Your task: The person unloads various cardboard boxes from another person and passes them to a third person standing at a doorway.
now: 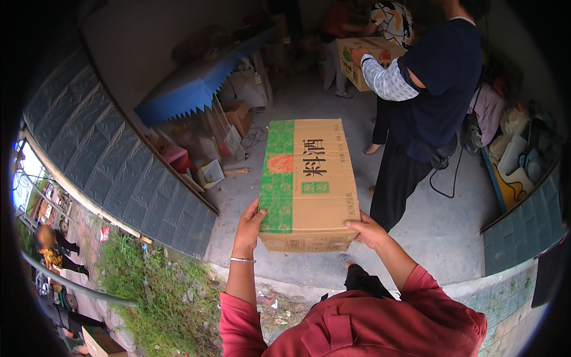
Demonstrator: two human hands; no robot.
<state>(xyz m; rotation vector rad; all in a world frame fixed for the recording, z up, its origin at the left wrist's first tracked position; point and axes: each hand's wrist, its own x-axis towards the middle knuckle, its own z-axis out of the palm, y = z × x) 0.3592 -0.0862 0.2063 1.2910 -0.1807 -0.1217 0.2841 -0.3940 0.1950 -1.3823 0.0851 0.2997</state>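
In front of my body I carry a closed brown cardboard box (324, 208) with a green printed band along its left side. My left hand (252, 223) grips its near left corner, thumb on top and fingers down the side. At the near right corner my right hand (370, 231) holds it the same way, its fingers partly hidden under the edge. The box is held level above the grey floor at the doorway.
Ahead on the right a person in dark clothes (440, 101) carries another cardboard box (351, 65). A blue-covered stand (196, 80) and clutter line the left. Appliances (520, 154) sit at the right. Tiled walls (125, 149) flank the doorway; grass (143, 291) grows outside.
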